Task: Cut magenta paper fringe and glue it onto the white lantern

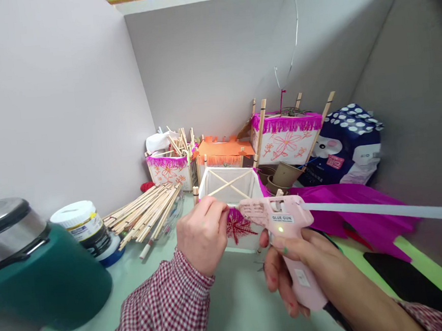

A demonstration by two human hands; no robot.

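Note:
My right hand point(297, 261) is wrapped round a pink glue gun point(287, 226) with a long white glue stick point(385, 209) in its back. The gun's nozzle points left, close to my left fingertips. With its fingers pinched, my left hand point(203, 233) is at the front rim of a small white box lantern point(246, 241) framed with wooden sticks. Magenta paper fringe point(234, 214) shows right beside those fingers, though the fingertips themselves are partly hidden. A dark red flower is drawn on the box's front, and two crossed sticks point(228, 184) span its open top.
Wooden sticks point(148, 212), a white-lidded jar point(82, 227) and a green container point(46, 276) stand left. Behind are an orange-topped box point(223, 149) and fringed boxes point(288, 140). Magenta paper point(346, 201), a black flat object point(413, 278) and a dotted blue bag point(345, 145) are right.

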